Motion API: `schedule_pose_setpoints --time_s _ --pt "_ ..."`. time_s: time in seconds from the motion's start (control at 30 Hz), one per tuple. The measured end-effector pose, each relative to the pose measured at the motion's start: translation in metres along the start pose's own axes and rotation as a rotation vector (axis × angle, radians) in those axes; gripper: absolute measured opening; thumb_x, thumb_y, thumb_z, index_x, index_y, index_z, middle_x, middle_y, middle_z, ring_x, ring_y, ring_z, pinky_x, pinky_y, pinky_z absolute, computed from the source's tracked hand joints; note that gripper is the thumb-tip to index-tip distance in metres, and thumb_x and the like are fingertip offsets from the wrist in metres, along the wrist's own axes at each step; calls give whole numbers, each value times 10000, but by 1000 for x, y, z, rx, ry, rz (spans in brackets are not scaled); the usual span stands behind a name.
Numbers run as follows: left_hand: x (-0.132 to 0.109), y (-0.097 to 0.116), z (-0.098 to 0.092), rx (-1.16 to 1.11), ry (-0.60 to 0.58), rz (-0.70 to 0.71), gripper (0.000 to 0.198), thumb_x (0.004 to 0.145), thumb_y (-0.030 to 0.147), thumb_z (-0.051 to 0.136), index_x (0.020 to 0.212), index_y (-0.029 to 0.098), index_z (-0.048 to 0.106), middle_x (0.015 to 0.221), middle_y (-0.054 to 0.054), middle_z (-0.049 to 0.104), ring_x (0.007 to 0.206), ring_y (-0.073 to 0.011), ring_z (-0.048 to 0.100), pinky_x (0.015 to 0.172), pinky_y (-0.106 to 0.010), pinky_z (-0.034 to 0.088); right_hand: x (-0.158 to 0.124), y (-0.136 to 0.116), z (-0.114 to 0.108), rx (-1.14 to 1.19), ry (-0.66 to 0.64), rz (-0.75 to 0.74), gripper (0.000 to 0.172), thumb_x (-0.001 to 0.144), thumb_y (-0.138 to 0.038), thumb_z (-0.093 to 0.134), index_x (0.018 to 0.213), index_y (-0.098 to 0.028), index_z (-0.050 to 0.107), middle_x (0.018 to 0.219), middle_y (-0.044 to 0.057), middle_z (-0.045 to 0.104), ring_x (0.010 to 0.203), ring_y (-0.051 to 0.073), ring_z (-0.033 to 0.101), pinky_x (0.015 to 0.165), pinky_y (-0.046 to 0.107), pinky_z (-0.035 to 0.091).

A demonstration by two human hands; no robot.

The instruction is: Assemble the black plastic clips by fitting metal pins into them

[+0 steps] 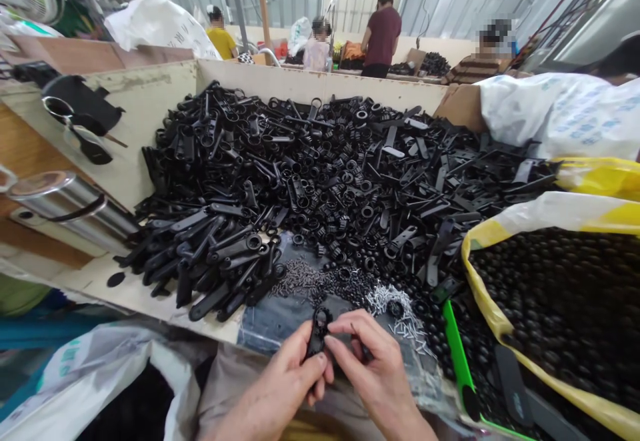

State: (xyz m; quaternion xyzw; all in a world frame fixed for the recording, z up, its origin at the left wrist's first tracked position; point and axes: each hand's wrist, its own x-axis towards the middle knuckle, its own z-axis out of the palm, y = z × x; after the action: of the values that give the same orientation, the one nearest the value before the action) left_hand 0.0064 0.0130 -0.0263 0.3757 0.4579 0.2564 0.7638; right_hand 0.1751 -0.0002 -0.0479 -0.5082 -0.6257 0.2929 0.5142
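Note:
A black plastic handle-shaped part (317, 341) with a round open ring at its upper end is held upright near the front edge of the bench. My left hand (295, 368) is closed around its lower end, the thumb lying across the front. At the ring's right side, my right hand (367, 354) brings thumb and forefinger together in a pinch against the part; whatever is between those fingertips is too small to make out. Just beyond my hands are a heap of silver pins (395, 304), small dark-grey pieces (300, 279) and small black pieces (350, 284).
Black plastic parts (320, 161) fill the walled bench. Longer black handles (215, 254) lie at left beside a steel flask (75, 204). At right, a yellow-edged bag (480, 274) holds black balls, near a green strip (457, 348). A white sack (125, 368) is front left. Several people work behind.

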Motion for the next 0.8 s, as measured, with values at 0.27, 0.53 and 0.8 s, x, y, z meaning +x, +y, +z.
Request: schedule_pose_setpoints --time_s 0.27,0.53,0.8 --pt "2 -28 -19 321 199 11 723 882 465 669 1531 203 486 1007 -76 719 852 -215 629 793 -336 507 -3 -1 9 -23 12 -21 108 953 -159 679 889 -218 743 841 -3 650 545 102 509 501 216 417" --pt "-5 -10 -20 618 238 109 535 959 523 500 1383 226 635 916 -64 726 950 -254 652 932 -367 515 -15 -5 10 -280 -86 -274 247 1050 -117 513 1187 -187 705 898 49 740 756 156 724 668 217 556" --pt "-2 -13 -31 404 315 183 534 891 546 638 1307 214 672 732 -9 641 724 -226 603 721 -310 497 -22 -14 4 -485 -252 -188 361 1119 -325 372 1444 -229 499 947 37 766 732 175 766 644 241 580"
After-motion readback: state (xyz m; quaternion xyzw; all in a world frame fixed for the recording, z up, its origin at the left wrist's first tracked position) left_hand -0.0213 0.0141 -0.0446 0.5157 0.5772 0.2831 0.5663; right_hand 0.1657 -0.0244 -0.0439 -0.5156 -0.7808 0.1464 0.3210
